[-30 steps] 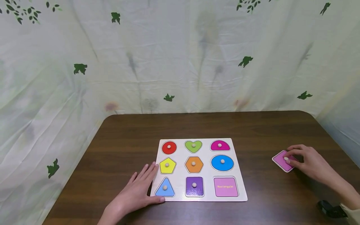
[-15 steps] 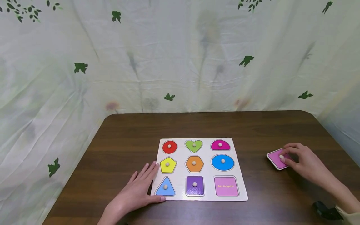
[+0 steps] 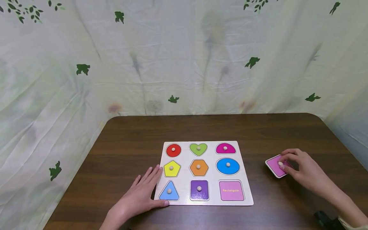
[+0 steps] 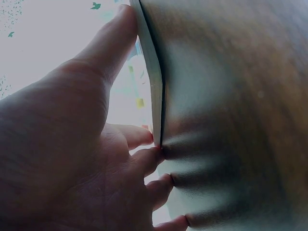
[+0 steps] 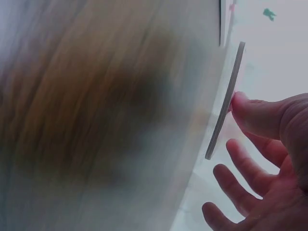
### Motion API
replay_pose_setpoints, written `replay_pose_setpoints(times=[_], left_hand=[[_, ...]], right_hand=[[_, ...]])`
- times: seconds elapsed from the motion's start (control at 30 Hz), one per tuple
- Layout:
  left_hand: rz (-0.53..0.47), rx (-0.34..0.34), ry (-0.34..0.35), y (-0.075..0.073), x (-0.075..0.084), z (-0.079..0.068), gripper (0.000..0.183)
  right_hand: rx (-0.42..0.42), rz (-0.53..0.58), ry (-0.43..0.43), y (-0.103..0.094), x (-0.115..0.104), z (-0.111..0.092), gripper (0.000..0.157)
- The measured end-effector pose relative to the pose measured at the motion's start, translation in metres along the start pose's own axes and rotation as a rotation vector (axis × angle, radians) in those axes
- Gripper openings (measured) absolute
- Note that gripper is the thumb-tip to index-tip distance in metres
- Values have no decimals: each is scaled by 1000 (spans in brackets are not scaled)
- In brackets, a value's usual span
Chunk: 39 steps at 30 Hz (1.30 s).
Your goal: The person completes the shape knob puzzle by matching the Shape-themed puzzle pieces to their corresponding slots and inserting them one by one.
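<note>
A pink rectangular puzzle piece (image 3: 274,170) with a white border is held by its small round knob between the thumb and fingers of my right hand (image 3: 304,171). In the right wrist view the puzzle piece (image 5: 225,103) shows edge-on, clear of the table. My left hand (image 3: 136,196) rests at the left edge of a white puzzle board (image 3: 212,203), fingers spread straight and thumb on its near left corner. The left wrist view shows the thumb and fingertips along the board's edge (image 4: 155,82). On the board's near right lies a pink recess (image 3: 231,195) printed "Rectangular".
Knobbed shapes fill the board's other places, among them a red circle (image 3: 173,153), a blue oval (image 3: 222,169) and a purple square (image 3: 195,195). Board and hands are on a dark wooden table (image 3: 138,134). A pale leaf-patterned curtain (image 3: 184,64) hangs behind it.
My right hand has moved to the left with the pink puzzle piece, closer to the board. The left hand and the board stay in place.
</note>
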State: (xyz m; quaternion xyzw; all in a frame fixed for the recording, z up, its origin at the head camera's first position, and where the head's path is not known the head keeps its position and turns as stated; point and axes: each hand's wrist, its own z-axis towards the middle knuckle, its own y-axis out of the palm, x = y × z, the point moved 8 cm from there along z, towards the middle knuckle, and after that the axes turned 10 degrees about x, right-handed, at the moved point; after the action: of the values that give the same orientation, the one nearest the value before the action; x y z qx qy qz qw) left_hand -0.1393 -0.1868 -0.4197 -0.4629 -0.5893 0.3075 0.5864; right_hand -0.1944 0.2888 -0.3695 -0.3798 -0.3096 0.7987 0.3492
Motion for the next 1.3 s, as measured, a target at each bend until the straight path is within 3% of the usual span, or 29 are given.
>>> replay_pose_setpoints(times=[0.6,1.3], left_hand=[[-4,4,7,0,0,0,114],[-9,30,37,-4,4,-2,113]], right_hand=[[93,29,-63,-5,-40,-8,35],[68,45,-77,2,-63,-18,37]])
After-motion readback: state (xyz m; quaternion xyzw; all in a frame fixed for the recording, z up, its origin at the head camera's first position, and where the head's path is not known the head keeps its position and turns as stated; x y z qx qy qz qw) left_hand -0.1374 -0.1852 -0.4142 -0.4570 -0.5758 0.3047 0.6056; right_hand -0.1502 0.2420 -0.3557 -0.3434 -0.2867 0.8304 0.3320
